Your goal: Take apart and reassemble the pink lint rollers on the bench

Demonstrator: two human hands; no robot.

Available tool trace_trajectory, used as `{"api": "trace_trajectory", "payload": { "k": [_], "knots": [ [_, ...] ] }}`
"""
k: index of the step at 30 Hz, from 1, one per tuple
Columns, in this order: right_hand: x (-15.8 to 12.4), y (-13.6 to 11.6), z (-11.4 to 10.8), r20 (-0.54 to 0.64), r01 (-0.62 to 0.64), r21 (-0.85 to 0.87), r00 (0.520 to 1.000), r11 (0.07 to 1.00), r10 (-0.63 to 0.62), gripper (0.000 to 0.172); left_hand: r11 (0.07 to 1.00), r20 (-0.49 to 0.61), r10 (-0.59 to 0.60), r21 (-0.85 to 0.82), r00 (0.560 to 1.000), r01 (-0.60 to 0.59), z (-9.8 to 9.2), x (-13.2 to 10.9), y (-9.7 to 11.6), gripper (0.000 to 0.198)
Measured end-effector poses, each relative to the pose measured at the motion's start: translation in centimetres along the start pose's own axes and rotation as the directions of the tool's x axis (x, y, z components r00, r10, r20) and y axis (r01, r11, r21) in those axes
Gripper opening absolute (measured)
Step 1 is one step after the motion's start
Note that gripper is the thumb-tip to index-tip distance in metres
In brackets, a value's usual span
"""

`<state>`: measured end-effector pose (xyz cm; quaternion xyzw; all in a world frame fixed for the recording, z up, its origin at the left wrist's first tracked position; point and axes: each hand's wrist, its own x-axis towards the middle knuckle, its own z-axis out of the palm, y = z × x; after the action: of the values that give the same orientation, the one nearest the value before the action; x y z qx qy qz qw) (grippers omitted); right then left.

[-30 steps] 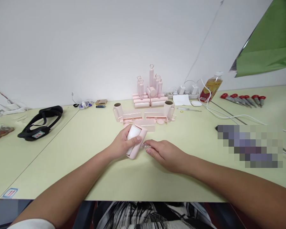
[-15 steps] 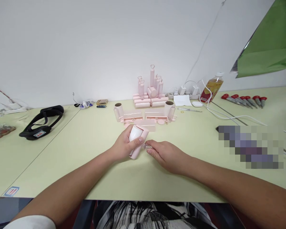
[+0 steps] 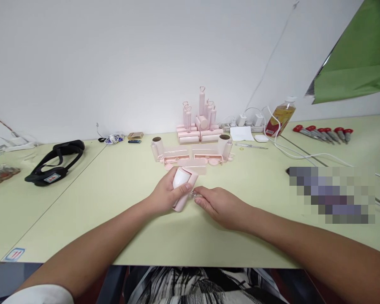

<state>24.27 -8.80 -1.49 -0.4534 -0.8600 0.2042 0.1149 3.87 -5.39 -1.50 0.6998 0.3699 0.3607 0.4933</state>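
My left hand point(image 3: 164, 195) is wrapped round a pink lint roller point(image 3: 183, 185) with a white roll, held tilted just above the pale green table point(image 3: 114, 190). Beside it on the right, my right hand point(image 3: 220, 204) pinches a small clear part point(image 3: 194, 195) at the roller's lower end. Behind the hands lie more pink roller parts point(image 3: 193, 158), and a stack of pink rollers point(image 3: 199, 122) stands near the wall.
A black headset point(image 3: 55, 162) lies at the left. A drink bottle point(image 3: 281, 117), white chargers and cables point(image 3: 250, 120) and red-handled screwdrivers point(image 3: 326, 133) are at the back right. A green sheet point(image 3: 357, 63) hangs at top right. A blurred patch point(image 3: 332, 194) covers part of the right.
The roller in my left hand has tipped slightly more upright and shifted a little right. My right hand has barely moved.
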Motion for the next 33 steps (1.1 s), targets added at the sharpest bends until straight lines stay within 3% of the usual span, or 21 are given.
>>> {"api": "trace_trajectory", "payload": {
  "k": [10,23,26,29,31,33],
  "knots": [
    [0.2,-0.1,0.2,0.02,0.006,-0.01,1.0,1.0,-0.006,0.035,0.996,-0.003,-0.073,-0.044,0.997,0.073,1.4,-0.4,-0.2,0.045],
    [0.5,0.3,0.3,0.004,-0.015,0.003,1.0,1.0,0.015,0.037,0.997,-0.017,-0.072,-0.006,0.997,0.072,1.4,0.1,-0.3,0.045],
    [0.8,0.8,-0.3,-0.017,-0.006,0.089,1.0,0.996,0.008,0.038,0.995,-0.087,-0.06,0.069,0.994,0.066,0.7,0.9,-0.4,0.039],
    [1.0,1.6,-1.0,-0.042,-0.014,0.13,0.999,0.991,0.019,0.038,0.969,-0.207,0.08,0.245,0.975,-0.027,-0.8,1.9,-0.9,0.04],
    [1.1,2.1,-1.4,-0.049,-0.037,0.136,0.998,0.99,0.044,0.038,0.9,-0.211,0.184,0.429,0.96,-0.078,-2.0,2.6,-1.4,0.041],
    [1.1,2.5,-1.5,-0.043,-0.052,0.143,0.997,0.988,0.058,0.039,0.808,-0.146,0.232,0.579,0.962,-0.107,-3.0,3.0,-2.0,0.04]
  ]
}}
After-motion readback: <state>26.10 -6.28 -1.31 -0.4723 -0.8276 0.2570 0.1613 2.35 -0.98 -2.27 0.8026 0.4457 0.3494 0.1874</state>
